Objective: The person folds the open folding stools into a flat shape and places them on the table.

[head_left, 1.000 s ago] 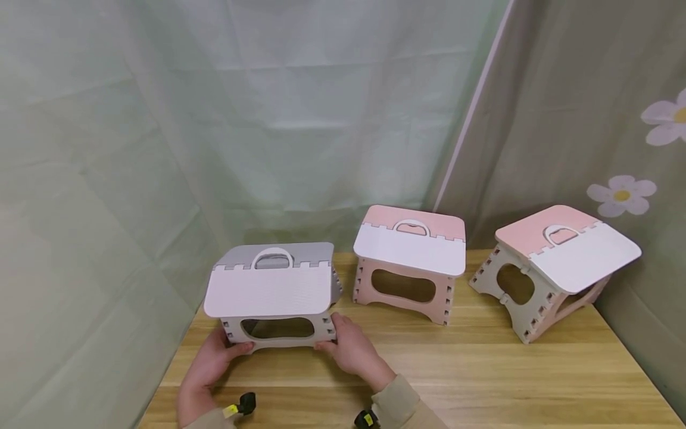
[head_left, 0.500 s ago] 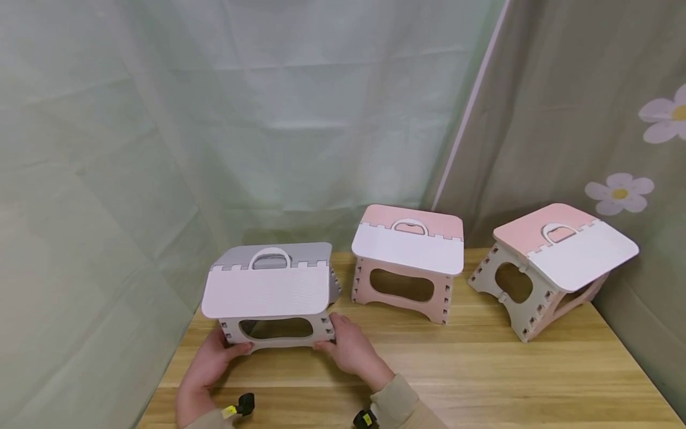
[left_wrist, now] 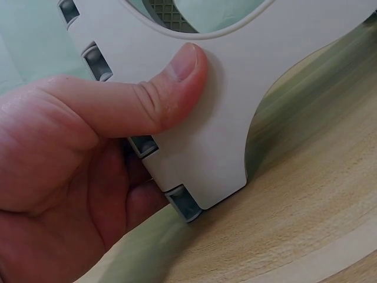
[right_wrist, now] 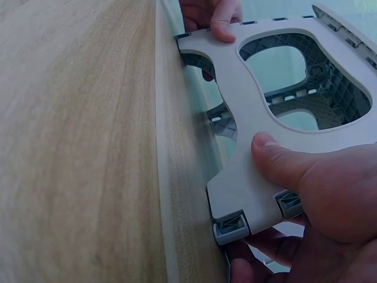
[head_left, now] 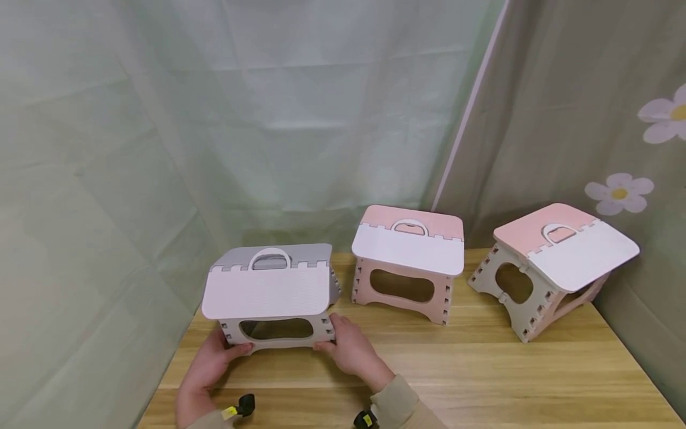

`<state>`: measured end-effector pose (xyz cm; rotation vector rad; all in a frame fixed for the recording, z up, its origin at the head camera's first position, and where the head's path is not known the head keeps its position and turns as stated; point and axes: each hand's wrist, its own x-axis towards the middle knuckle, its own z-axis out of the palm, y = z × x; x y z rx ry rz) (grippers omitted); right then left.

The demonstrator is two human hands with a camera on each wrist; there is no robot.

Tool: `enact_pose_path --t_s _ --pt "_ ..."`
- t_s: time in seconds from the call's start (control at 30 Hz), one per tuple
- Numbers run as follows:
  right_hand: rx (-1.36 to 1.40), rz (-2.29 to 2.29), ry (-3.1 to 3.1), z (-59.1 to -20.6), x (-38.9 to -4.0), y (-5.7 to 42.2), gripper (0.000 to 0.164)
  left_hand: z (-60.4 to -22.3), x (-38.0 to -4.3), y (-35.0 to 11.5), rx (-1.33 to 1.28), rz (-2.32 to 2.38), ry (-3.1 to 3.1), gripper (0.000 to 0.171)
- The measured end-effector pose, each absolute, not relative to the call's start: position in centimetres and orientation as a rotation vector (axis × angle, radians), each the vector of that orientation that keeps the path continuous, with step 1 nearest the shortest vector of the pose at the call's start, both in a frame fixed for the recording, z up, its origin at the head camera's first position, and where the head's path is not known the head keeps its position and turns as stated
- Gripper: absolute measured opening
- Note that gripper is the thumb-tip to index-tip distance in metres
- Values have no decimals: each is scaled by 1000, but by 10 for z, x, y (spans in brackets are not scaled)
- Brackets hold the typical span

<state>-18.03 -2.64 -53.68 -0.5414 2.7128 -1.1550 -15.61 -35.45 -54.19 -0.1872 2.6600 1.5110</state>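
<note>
A folding step stool (head_left: 268, 292) with a grey and white top and a white handle stands unfolded at the left of the table. My left hand (head_left: 209, 360) grips its near left leg; in the left wrist view the thumb (left_wrist: 182, 76) lies flat on the white leg panel (left_wrist: 206, 147) and the other fingers go behind it. At the near right leg my right hand (head_left: 351, 345) grips likewise, thumb in front and fingers curled behind, as the right wrist view shows on the leg panel (right_wrist: 247, 171). The stool's far legs are mostly hidden in the head view.
A pink and white folding stool (head_left: 409, 256) stands unfolded at the back middle. Another pink and white stool (head_left: 557, 262) stands angled at the right. Pale curtains (head_left: 321, 119) hang behind and beside the wooden table (head_left: 509, 381).
Both hands keep the same grip and the grey and white stool stays in place. The head view has shifted very slightly.
</note>
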Motion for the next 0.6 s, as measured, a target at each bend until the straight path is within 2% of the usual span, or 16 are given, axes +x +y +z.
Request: enact_pose_path --t_s 0.4,0.6 --pt "-523 -1149 2712 -538 -180 -27 69 -545 -158 -355 -180 1510 2662 76" --pt "-540 -1157 2716 -538 -180 -26 63 -544 -157 -353 -168 1527 2665 75"
